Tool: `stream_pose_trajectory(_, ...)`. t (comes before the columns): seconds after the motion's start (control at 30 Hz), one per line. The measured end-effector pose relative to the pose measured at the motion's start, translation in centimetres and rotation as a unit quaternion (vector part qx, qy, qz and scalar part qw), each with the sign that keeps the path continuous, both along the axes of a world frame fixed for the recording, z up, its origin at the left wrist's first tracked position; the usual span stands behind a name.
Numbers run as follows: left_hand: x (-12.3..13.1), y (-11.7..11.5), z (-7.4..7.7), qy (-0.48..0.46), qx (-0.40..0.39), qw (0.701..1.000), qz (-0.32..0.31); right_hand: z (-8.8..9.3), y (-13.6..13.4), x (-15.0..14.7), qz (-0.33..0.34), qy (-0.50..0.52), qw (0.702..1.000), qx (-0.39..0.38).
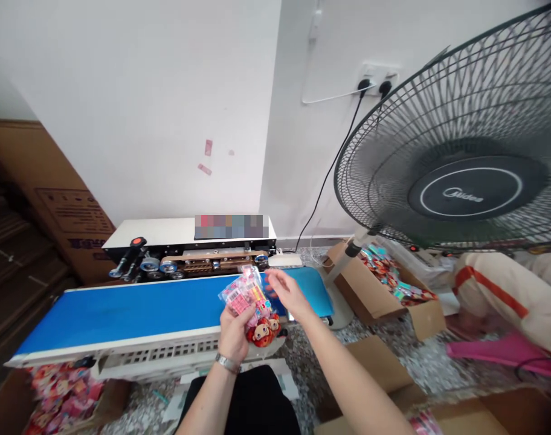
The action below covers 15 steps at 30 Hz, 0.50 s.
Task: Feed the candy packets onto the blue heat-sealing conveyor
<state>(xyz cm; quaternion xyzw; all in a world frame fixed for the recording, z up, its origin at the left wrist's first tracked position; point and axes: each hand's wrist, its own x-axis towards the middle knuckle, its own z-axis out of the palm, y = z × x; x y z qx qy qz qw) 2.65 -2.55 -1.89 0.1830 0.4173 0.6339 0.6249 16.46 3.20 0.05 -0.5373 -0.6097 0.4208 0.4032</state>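
Note:
My left hand (234, 332), with a metal watch band at the wrist, is closed around a bunch of clear plastic packets (243, 296) with pink printing and barcodes. Red-haired cartoon faces (263, 331) hang at the bunch's lower end. Just right of the packets is my right hand (282, 290), its fingers a little curled, apart and slightly blurred, with nothing visible in them. Both hands are over the right part of a blue conveyor belt (144, 308). Behind the belt runs a band sealing machine (212, 263) with rollers and a white housing.
A large black fan (466, 187) fills the upper right. Beneath it stands a cardboard box (366, 290) of colourful packets. Pink packets (62, 393) fill a box at lower left. Another person's leg (502, 290) is at right, by a pink stool (497, 350).

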Motion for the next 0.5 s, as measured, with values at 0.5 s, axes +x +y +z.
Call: stream_pose_trajectory(0.5,0.7,-0.2,-0.3,0.054,0.03,0.998,0.004,-0.8,-3.6,-0.2,-0.047,0.011,0.997,0.057)
